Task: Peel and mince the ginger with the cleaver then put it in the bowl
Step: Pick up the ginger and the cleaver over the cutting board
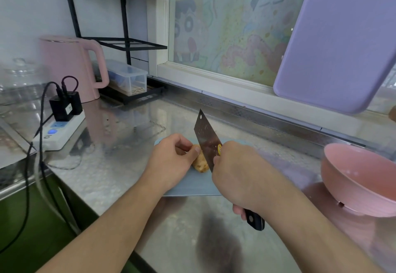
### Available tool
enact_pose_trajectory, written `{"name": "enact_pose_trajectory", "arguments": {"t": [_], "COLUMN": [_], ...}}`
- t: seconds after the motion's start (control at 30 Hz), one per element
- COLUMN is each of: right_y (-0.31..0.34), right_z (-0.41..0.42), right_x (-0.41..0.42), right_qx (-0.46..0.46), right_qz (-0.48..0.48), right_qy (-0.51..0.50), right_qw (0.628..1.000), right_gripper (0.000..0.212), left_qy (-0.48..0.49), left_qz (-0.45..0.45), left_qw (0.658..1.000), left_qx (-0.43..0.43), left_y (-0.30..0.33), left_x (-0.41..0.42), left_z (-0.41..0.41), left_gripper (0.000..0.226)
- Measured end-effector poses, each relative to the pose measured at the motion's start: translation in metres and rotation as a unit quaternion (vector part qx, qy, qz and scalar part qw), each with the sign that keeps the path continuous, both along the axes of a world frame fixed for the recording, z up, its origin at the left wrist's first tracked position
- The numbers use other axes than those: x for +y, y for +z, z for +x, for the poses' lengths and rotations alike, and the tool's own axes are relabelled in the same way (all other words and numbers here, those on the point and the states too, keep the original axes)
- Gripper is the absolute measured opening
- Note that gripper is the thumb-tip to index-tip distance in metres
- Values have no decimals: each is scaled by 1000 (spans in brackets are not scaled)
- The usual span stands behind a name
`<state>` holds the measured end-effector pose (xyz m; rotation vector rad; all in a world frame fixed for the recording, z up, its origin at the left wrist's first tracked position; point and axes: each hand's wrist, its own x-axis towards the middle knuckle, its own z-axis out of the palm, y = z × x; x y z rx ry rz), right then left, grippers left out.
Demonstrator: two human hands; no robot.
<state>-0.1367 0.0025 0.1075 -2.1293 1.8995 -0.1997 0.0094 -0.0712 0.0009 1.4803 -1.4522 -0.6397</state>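
Closest to the camera, two bare forearms reached over a mottled steel counter (120,165) toward a small grey-blue cutting board (192,183). On the board lay the ginger (201,164), a knobbly tan piece with skin apparently left on it. The left hand (171,163) pinched the ginger's far end, thumb pressed to it and fingers curled back. The right hand (237,176) was wrapped tight around the cleaver (206,142) where the broad, flecked steel blade met its black riveted handle, and the edge rested against the ginger's right side. The likeliest trouble seemed to be a slip: the root is rounded and lumpy, so the edge could skid off toward the left thumb, which sat just beside the blade. The thin board could also slide on the glossy metal. A smooth pink bowl (353,178) waited well to the right, and peelings might need keeping clear of it.
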Motion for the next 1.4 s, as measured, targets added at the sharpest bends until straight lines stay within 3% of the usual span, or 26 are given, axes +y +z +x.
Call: {"name": "enact_pose_trajectory", "arguments": {"t": [0.13,0.23,0.33,0.5,0.7,0.77,0.9,1.13,1.4], "right_y": [-2,-3,-7,-18,-23,-29,-30,-38,-39], "right_z": [6,9,8,15,21,21,24,46,34], "right_x": [-4,-6,-12,-18,-34,-33,-22,-17,-13], "right_qx": [44,45,-5,-31,4,3,-30,15,-27], "right_qz": [-23,-11,-19,-50,24,33,0,-41,-65], "right_qy": [32,33,17,12,6,3,0,-10,-29], "right_qw": [998,998,1000,998,1000,999,1000,999,997], "right_gripper": [15,18,14,29,18,23,20,36,33], "left_qy": [-8,-9,-15,-28,-34,-35,-36,-30,-20], "left_qz": [-3,-2,-4,0,-5,-8,-5,6,-4], "left_qw": [1000,1000,999,999,998,998,997,997,998], "left_qx": [11,16,30,33,45,53,69,65,54], "left_y": [0,-2,-2,0,0,-1,-1,0,-2], "left_x": [-1,-3,-3,-2,-1,-2,-2,-1,-4], "left_z": [0,1,0,1,0,1,0,4,2], "left_gripper": [13,13,13,5,6,7,7,12,6]}}
